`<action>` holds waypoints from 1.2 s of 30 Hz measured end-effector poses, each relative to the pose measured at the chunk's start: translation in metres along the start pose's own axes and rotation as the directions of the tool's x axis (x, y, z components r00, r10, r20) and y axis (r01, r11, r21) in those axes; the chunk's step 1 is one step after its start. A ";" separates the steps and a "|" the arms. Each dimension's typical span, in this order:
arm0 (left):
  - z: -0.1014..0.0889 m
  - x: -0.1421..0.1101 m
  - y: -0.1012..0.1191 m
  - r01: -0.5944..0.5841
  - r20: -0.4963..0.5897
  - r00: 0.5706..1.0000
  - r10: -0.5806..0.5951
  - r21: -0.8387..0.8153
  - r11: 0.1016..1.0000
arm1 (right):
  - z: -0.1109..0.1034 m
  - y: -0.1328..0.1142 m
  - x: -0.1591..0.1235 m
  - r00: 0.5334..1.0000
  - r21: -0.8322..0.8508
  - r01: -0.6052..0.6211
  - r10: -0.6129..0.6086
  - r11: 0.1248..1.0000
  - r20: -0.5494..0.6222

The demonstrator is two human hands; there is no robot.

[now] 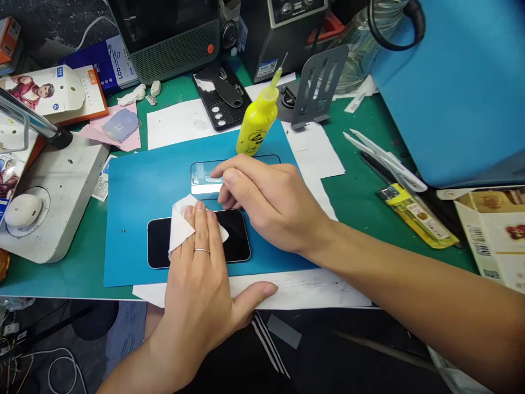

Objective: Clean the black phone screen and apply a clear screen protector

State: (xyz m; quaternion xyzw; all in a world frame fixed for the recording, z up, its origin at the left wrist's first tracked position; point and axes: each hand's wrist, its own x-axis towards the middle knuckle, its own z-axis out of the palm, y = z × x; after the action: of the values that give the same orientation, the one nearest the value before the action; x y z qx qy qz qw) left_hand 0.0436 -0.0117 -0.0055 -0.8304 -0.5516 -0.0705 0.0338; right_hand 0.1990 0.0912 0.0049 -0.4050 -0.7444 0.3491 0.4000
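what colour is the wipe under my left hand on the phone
The wipe is white, best seen in the head view.

Left hand (200, 290): lower centre of frame, palm down, fingers (202, 232) straight, close together, directed up-frame; thumb (258, 294) spread rightward. Left forearm (143, 361) enters at bottom edge, left of centre. Right hand (274, 202): mid-frame, digits loosely bent, directed left. Right forearm (414, 282), bare, enters lower right.

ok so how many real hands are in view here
2. The left hand has its fingers on the white cloth over the dark phone; the right hand partly blocks the black-edged panel behind the phone. No others show.
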 end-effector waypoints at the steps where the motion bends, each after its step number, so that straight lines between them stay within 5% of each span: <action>1: 0.001 0.003 0.004 -0.010 0.002 1.000 0.011 -0.019 1.000 | 0.000 0.000 0.000 1.000 -0.010 0.018 -0.018 1.000 -0.004; 13: -0.005 0.000 0.021 -0.156 0.005 0.988 0.156 0.022 0.988 | -0.009 0.002 -0.001 0.999 -0.072 0.031 -0.030 0.997 0.014; 36: -0.021 -0.066 -0.049 -0.047 0.028 0.999 0.046 0.036 0.998 | -0.007 0.003 -0.006 0.999 -0.080 0.016 -0.013 0.997 0.035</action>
State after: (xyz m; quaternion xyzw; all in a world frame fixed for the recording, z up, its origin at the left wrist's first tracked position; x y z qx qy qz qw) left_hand -0.0285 -0.0550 0.0038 -0.8431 -0.5338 -0.0482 0.0433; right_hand 0.2081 0.0884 0.0031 -0.4094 -0.7675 0.3227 0.3732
